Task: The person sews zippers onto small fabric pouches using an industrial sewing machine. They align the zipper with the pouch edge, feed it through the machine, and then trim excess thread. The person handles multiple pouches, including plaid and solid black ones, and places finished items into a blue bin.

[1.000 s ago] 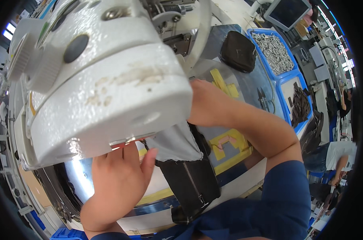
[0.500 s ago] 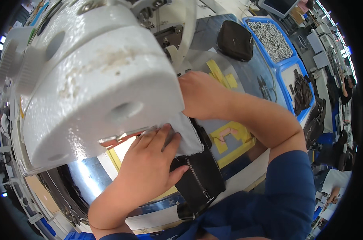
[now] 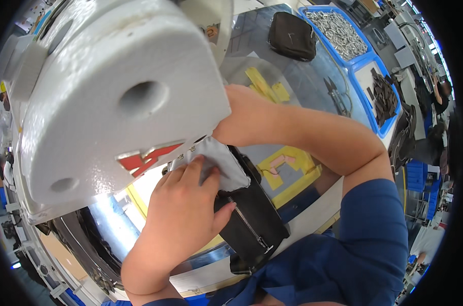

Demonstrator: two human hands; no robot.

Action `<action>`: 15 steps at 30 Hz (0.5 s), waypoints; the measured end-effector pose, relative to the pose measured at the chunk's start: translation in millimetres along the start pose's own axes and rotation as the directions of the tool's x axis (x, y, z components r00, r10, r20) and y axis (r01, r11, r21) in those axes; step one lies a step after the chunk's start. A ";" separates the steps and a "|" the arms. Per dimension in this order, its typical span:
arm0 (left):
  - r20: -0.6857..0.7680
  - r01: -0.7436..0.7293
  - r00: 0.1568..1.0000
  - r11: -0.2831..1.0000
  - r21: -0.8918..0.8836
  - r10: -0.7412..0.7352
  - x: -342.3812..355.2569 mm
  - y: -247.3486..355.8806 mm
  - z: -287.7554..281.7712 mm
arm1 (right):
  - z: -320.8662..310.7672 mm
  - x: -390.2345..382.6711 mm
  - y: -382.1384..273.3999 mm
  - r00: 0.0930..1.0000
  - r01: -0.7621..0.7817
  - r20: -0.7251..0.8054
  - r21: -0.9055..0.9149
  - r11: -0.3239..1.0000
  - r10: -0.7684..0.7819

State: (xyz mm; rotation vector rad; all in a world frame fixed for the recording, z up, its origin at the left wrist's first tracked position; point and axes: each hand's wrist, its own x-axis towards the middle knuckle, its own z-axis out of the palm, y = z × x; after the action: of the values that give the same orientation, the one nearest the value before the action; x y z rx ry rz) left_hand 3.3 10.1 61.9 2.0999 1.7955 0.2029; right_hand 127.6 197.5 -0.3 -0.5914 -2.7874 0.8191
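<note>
A black zippered piece (image 3: pixel 263 211) is lying to the right of and below the left fingertips, its cloth looking dark and matte. A silvery zipper (image 3: pixel 244 217) is running lengthwise along it, the metal pull hanging at the end farther from those fingers. A soft, creased grey lining (image 3: pixel 231 166), slightly ragged-edged, is spreading beneath and to the right of the left fingertips. The left hand (image 3: pixel 183 204) is holding its fingers extended and slightly parted, pressing flat on that lining, the thumb tip sitting just beside the zipper. The right hand (image 3: pixel 249 118)'s fingers are hiding behind a white sewing machine head (image 3: pixel 190 76), so their grip cannot be told. A red, metallic-edged emblem (image 3: pixel 160 153) is showing on the machine, left of the left fingertips.
</note>
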 end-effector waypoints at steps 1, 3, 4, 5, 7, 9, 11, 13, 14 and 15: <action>0.003 -0.007 1.000 1.000 0.003 0.007 -0.4 -0.7 -0.1 | 3.5 -0.8 2.4 0.999 0.020 -0.027 -0.002 1.000 -0.020; 0.004 -0.015 1.000 1.000 0.009 0.015 -0.9 -1.7 -0.3 | 8.1 -0.5 5.5 0.999 0.032 -0.035 -0.025 0.999 -0.033; 0.003 -0.018 1.000 1.000 0.014 0.018 -1.3 -2.0 0.1 | 9.5 -0.3 7.1 0.998 0.041 -0.037 -0.038 0.998 -0.042; 0.001 -0.020 1.000 1.000 0.020 0.020 -1.8 -2.4 0.7 | 10.1 -1.8 9.2 0.994 0.080 -0.064 -0.057 0.995 -0.083; 0.005 -0.026 1.000 0.999 0.031 0.025 -2.6 -3.3 0.0 | 11.2 -4.7 12.0 0.984 0.134 -0.110 -0.083 0.987 -0.143; 0.018 -0.038 0.999 0.998 0.046 0.037 -2.1 -2.9 -2.0 | 13.0 -6.8 12.8 0.977 0.140 -0.150 -0.084 0.987 -0.151; 0.014 -0.037 0.999 0.998 0.049 0.036 -1.7 -2.5 -1.9 | 13.3 -5.9 14.1 0.976 0.127 -0.167 -0.093 0.988 -0.141; 0.022 -0.033 0.999 0.998 0.055 0.032 -2.0 -2.9 -0.6 | 17.4 -3.3 15.0 0.978 0.121 -0.160 -0.103 0.987 -0.136; 0.025 -0.033 0.999 0.998 0.056 0.032 -1.5 -3.0 -0.3 | 18.8 -2.1 15.5 0.979 0.116 -0.155 -0.104 0.988 -0.131; 0.028 -0.034 0.999 0.998 0.057 0.033 -1.5 -2.8 -0.6 | 17.8 -1.0 14.7 0.982 0.107 -0.147 -0.100 0.989 -0.121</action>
State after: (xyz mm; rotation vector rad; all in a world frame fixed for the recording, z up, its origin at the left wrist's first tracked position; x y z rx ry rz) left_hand 0.2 9.1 61.7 2.1632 1.7720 0.1327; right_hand 128.3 199.8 -23.3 -0.4814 -2.7005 0.5997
